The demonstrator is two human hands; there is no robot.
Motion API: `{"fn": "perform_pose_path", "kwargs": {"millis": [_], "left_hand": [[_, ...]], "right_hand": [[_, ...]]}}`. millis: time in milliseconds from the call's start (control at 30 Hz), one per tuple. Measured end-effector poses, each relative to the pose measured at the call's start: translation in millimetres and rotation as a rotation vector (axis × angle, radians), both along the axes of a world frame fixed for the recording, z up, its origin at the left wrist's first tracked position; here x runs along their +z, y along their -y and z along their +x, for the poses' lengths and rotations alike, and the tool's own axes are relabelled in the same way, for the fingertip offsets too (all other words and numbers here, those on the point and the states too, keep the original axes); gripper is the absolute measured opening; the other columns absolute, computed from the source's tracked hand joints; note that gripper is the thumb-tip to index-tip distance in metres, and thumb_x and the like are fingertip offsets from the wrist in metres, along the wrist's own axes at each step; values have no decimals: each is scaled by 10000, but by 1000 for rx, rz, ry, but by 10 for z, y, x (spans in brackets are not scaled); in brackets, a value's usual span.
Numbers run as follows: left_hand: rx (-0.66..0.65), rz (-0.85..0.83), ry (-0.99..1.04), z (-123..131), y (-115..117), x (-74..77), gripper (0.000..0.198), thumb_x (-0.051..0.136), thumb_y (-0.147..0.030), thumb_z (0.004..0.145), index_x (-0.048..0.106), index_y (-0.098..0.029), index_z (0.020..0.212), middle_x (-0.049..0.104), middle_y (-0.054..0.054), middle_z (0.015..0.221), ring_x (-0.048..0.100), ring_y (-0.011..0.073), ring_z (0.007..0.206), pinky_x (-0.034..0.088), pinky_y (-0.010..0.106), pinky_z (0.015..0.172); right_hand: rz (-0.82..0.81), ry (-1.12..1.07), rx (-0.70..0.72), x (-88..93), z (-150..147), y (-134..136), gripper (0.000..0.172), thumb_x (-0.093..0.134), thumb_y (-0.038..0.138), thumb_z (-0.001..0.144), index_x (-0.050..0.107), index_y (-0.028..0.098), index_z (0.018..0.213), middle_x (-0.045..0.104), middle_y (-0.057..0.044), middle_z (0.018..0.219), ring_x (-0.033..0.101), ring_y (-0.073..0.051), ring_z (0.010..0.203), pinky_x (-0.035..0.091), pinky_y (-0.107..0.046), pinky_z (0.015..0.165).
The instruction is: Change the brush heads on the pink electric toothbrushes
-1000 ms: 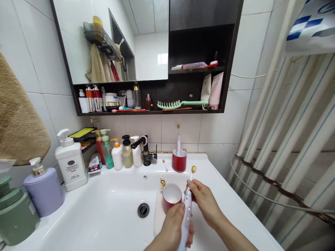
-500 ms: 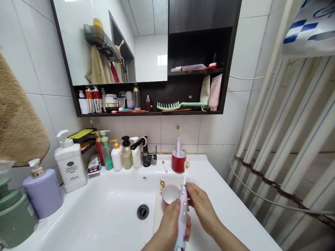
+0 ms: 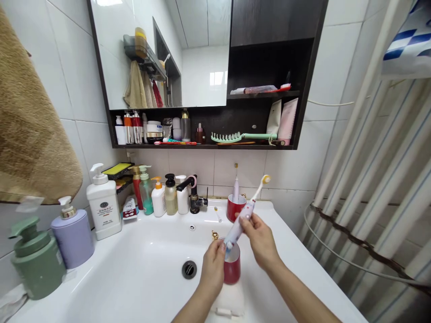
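Observation:
An electric toothbrush (image 3: 239, 223) with a pale patterned handle and a yellow-bristled head is tilted up to the right. My right hand (image 3: 261, 237) grips the upper part of its handle. At the lower end, the fingers of my left hand (image 3: 213, 262) are closed beside the rim of a red cup (image 3: 232, 270); they appear to pinch the handle's bottom. The handle's lower end is over the cup's opening. Farther back, a second red cup (image 3: 236, 211) holds another toothbrush (image 3: 236, 188). A small brush head (image 3: 218, 214) lies on the sink's back ledge.
The white sink (image 3: 151, 278) has a drain (image 3: 189, 269) and a black faucet (image 3: 194, 197). Pump bottles line the left and back, including a purple one (image 3: 73, 237). A dark shelf cabinet (image 3: 202, 146) hangs above; pipes (image 3: 367, 179) run along the right.
The toothbrush has tilted, its head up and to the right. My right hand now grips the handle, and my left hand has shifted to its lower end. The camera view has shifted slightly left.

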State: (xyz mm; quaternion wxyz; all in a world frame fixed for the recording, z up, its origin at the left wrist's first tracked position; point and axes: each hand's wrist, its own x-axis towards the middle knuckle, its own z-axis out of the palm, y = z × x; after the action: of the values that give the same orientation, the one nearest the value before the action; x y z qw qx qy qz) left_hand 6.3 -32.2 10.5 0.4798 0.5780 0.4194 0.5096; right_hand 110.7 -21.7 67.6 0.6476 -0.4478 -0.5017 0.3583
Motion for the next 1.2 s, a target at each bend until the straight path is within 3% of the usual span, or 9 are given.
{"fn": "perform_pose_path", "kwargs": {"millis": [100, 267, 400, 567, 700, 867, 1033, 1200], "left_hand": [[98, 144, -305, -41, -29, -102, 331, 378, -225, 647, 397, -156, 971, 460, 60, 948, 398, 148, 869, 287, 256, 769], [34, 302, -668, -32, -45, -257, 365, 390, -90, 538, 470, -161, 886, 443, 45, 983, 354, 168, 905, 263, 277, 801], [11, 303, -787, -12, -82, -276, 248, 352, -95, 561, 530, -177, 714, 466, 33, 916, 362, 162, 876, 294, 275, 766], [0, 296, -806, -5, -75, -269, 247, 332, -89, 569, 525, -177, 697, 474, 30, 885, 375, 148, 858, 326, 262, 732], [-40, 332, -786, 47, -14, -192, 239, 333, -88, 572, 515, -180, 698, 467, 20, 901, 388, 137, 843, 341, 260, 725], [-133, 509, -790, 376, -51, 115, 234, 345, -108, 595, 523, -174, 731, 477, 34, 906, 383, 152, 862, 355, 264, 726], [-179, 595, -806, 876, -296, 380, 237, 348, -109, 602, 534, -163, 737, 479, 42, 911, 382, 160, 858, 360, 271, 722], [-214, 634, -863, 1223, -613, 396, 240, 355, -102, 604, 539, -149, 752, 477, 52, 912, 385, 168, 856, 372, 272, 697]], "right_hand": [[3, 176, -75, -59, 20, -247, 312, 422, 356, 630, 453, 149, 862, 564, -47, 774, 500, -150, 691, 398, -241, 574], [-80, 395, -110, -434, -35, -419, 235, 450, 307, 593, 507, 138, 747, 583, -60, 681, 516, -170, 620, 377, -276, 581], [-96, 473, -115, -586, -83, -391, 183, 460, 286, 575, 543, 170, 690, 592, -35, 632, 514, -169, 590, 359, -276, 581], [-101, 498, -85, -624, -89, -326, 205, 432, 291, 591, 554, 179, 713, 609, -26, 658, 530, -158, 595, 369, -249, 562], [-98, 501, -122, -585, 63, -241, 243, 398, 315, 614, 548, 166, 735, 613, -29, 649, 537, -166, 589, 378, -250, 542], [-71, 551, -185, -309, 477, -198, 280, 372, 351, 636, 532, 160, 763, 610, -29, 654, 532, -156, 588, 374, -229, 526], [-91, 651, -354, -34, 932, -363, 270, 376, 352, 626, 539, 171, 742, 602, -45, 665, 521, -171, 603, 345, -236, 533], [-163, 734, -501, -35, 1254, -620, 281, 349, 352, 644, 547, 165, 715, 590, -58, 604, 512, -175, 565, 319, -240, 499]]}}
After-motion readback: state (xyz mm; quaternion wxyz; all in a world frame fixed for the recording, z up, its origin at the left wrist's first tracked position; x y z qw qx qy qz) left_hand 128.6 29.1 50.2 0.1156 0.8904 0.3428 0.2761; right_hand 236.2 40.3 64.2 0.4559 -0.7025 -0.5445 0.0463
